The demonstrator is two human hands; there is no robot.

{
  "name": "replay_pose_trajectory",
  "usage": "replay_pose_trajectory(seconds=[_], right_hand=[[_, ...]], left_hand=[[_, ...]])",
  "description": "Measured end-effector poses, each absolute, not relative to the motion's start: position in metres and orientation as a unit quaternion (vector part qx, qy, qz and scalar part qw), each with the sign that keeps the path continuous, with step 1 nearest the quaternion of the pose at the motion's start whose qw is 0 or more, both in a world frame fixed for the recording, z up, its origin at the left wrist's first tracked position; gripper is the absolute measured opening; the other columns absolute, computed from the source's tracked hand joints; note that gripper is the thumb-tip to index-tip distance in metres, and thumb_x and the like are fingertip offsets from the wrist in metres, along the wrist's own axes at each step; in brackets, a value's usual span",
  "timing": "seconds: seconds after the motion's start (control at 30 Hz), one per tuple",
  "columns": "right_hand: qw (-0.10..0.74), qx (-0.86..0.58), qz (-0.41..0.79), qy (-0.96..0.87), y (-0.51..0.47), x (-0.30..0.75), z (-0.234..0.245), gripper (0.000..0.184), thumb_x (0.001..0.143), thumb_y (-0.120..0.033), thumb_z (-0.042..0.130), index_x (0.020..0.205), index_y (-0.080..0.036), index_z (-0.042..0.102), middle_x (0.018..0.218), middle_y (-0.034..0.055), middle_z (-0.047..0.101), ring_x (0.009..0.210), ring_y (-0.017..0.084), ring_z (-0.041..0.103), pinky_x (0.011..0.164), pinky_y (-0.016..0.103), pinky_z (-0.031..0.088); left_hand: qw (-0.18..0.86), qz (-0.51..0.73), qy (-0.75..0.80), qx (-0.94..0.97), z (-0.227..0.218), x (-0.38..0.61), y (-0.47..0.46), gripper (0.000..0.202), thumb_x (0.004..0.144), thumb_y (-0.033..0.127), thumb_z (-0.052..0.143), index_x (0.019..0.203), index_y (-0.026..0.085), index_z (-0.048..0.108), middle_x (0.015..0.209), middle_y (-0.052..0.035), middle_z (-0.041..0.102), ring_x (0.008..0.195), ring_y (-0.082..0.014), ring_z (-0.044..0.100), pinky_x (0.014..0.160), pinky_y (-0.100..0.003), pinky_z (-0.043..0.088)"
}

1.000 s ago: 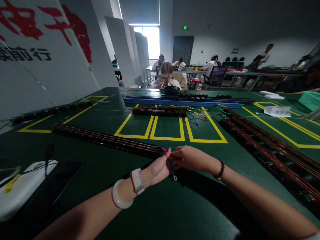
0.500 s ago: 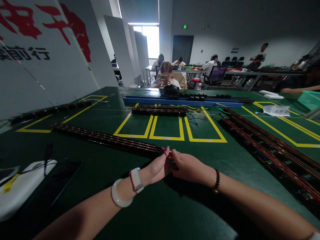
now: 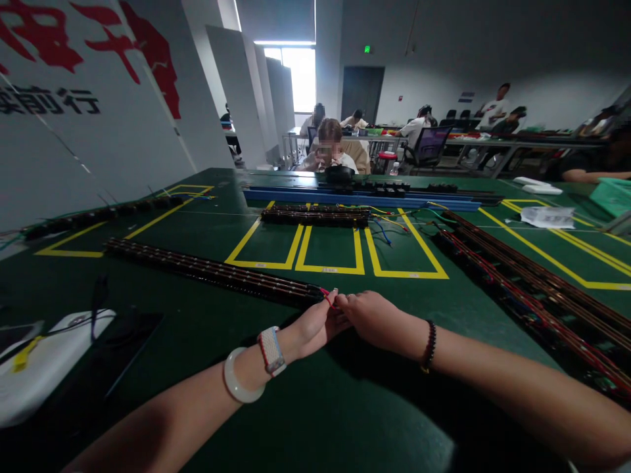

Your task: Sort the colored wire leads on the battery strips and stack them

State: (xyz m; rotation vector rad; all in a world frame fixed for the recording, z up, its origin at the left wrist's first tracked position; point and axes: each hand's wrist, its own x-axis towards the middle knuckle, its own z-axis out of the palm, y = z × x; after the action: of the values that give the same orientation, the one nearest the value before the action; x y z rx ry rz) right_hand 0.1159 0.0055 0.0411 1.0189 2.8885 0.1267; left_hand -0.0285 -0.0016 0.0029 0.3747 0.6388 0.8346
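Note:
A long dark strip [image 3: 207, 269] with rows of small parts lies across the green table and ends just in front of me. A red wire [image 3: 326, 296] comes out of its near end. My left hand [image 3: 313, 326] pinches that wire with thumb and fingertips. My right hand [image 3: 371, 317] meets it from the right, fingers curled and pressed on the same wire bundle. The two hands touch each other at the strip's end. The left wrist wears a pale bangle and a watch band; the right wrist wears a dark bead bracelet.
Yellow tape boxes [image 3: 329, 249] mark the table. More dark strips [image 3: 527, 282] with red wires lie at the right, another [image 3: 315, 215] lies ahead before a blue rail [image 3: 355, 197]. A white device [image 3: 44, 358] sits at the left. A person [image 3: 331, 148] sits across; others work behind.
My right hand has turned palm down and closed in on the left hand; the black wire end with its metal lug that hung below the hands is now hidden.

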Motion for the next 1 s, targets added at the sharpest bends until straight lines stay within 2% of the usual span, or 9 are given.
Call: replay_pose_trajectory(seconds=[0.17, 0.37, 0.57, 0.67, 0.8, 0.9, 1.0], right_hand=[[0.066, 0.276, 0.073, 0.956, 0.017, 0.118, 0.046, 0.022, 0.087, -0.012, 0.049, 0.108, -0.009, 0.055, 0.088, 0.0103, 0.065, 0.074, 0.019, 0.064, 0.063, 0.029, 0.047], [0.107, 0.224, 0.062, 0.967, 0.031, 0.125, 0.057, 0.031, 0.084, -0.009, 0.054, 0.114, -0.011, 0.054, 0.083, 0.0057, 0.065, 0.070, 0.016, 0.062, 0.061, 0.026, 0.042], [0.113, 0.254, 0.012, 0.960, 0.034, 0.128, 0.064, 0.038, 0.081, -0.007, 0.056, 0.117, -0.015, 0.052, 0.080, 0.0039, 0.064, 0.067, 0.015, 0.060, 0.058, 0.025, 0.039], [0.107, 0.254, 0.019, 0.961, 0.030, 0.130, 0.059, 0.038, 0.081, -0.006, 0.053, 0.119, -0.012, 0.050, 0.085, 0.0060, 0.064, 0.070, 0.016, 0.060, 0.059, 0.026, 0.041], [0.070, 0.244, 0.071, 0.965, 0.023, 0.131, 0.047, 0.034, 0.083, -0.010, 0.049, 0.117, -0.009, 0.051, 0.099, 0.0111, 0.061, 0.085, 0.020, 0.059, 0.074, 0.031, 0.046], [0.034, 0.268, 0.131, 0.954, 0.014, 0.130, 0.038, 0.034, 0.085, -0.015, 0.047, 0.119, -0.007, 0.052, 0.107, 0.0160, 0.058, 0.093, 0.024, 0.055, 0.081, 0.037, 0.045], [0.003, 0.283, 0.133, 0.950, 0.006, 0.128, 0.033, 0.036, 0.088, -0.019, 0.045, 0.120, -0.005, 0.053, 0.117, 0.0191, 0.054, 0.102, 0.028, 0.052, 0.088, 0.041, 0.043]], left_hand=[[0.849, 0.388, 0.304, 0.189, 0.003, -0.029, -0.001, 0.024, 0.094, 0.027, 0.041, 0.082, 0.015, 0.058, 0.088, -0.0074, 0.066, 0.090, -0.0154, 0.061, 0.094, -0.035, 0.042], [0.856, 0.368, 0.305, 0.197, 0.006, -0.030, -0.001, 0.028, 0.095, 0.030, 0.037, 0.083, 0.015, 0.058, 0.081, -0.0062, 0.066, 0.083, -0.0150, 0.064, 0.091, -0.036, 0.045], [0.859, 0.362, 0.297, 0.208, 0.006, -0.031, 0.000, 0.032, 0.095, 0.032, 0.036, 0.090, 0.012, 0.060, 0.091, -0.0100, 0.067, 0.089, -0.0168, 0.064, 0.093, -0.038, 0.044], [0.856, 0.379, 0.296, 0.191, 0.006, -0.027, -0.003, 0.026, 0.094, 0.030, 0.040, 0.091, 0.012, 0.060, 0.096, -0.0108, 0.066, 0.095, -0.0178, 0.062, 0.096, -0.038, 0.042], [0.834, 0.436, 0.297, 0.160, 0.007, -0.019, -0.010, 0.020, 0.093, 0.024, 0.043, 0.089, 0.013, 0.058, 0.094, -0.0087, 0.066, 0.095, -0.0164, 0.062, 0.096, -0.036, 0.042], [0.822, 0.467, 0.288, 0.155, 0.007, -0.014, -0.015, 0.018, 0.093, 0.020, 0.042, 0.087, 0.014, 0.057, 0.096, -0.0085, 0.066, 0.094, -0.0157, 0.062, 0.095, -0.035, 0.044], [0.817, 0.470, 0.289, 0.169, 0.004, -0.013, -0.014, 0.014, 0.092, 0.018, 0.044, 0.088, 0.014, 0.056, 0.095, -0.0082, 0.066, 0.092, -0.0152, 0.062, 0.091, -0.034, 0.046]])
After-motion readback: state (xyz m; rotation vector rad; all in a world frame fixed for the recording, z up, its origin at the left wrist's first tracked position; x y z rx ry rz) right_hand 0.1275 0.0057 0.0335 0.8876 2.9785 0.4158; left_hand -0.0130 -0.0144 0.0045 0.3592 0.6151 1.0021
